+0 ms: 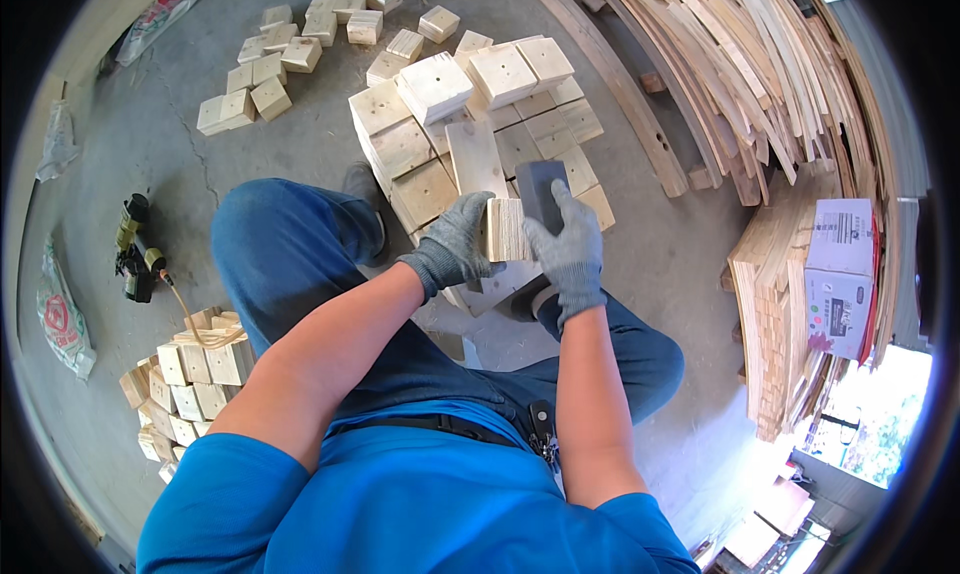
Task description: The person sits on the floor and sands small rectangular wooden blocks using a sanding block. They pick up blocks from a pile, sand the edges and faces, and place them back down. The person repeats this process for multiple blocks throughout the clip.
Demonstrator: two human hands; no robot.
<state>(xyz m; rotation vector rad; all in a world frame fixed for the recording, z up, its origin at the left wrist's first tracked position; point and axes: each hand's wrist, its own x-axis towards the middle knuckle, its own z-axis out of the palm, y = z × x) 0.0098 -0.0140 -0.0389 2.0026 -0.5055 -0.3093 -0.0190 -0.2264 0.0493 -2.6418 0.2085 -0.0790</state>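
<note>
Both my hands wear grey knit gloves. My left hand (457, 242) is closed around a pale wooden block (508, 231), whose rough end grain faces up toward me. In my right hand (568, 239) is a dark grey, flat sanding block (541, 196), held upright along the right side of the wooden block. Whether the two touch is hard to make out. Directly beyond my hands, between my spread knees, rises a stack of wooden blocks (408, 146). A longer pale board (476, 158) lies on it, and several thick blocks (434, 87) top its far side.
Loose wooden blocks (268, 69) cover the floor at far left. A nail gun (138, 249) with a hose lies left of my knee, near another block pile (190, 389). Long timber strips (740, 64) line the right, with a carton (838, 279) on stacked wood (775, 304).
</note>
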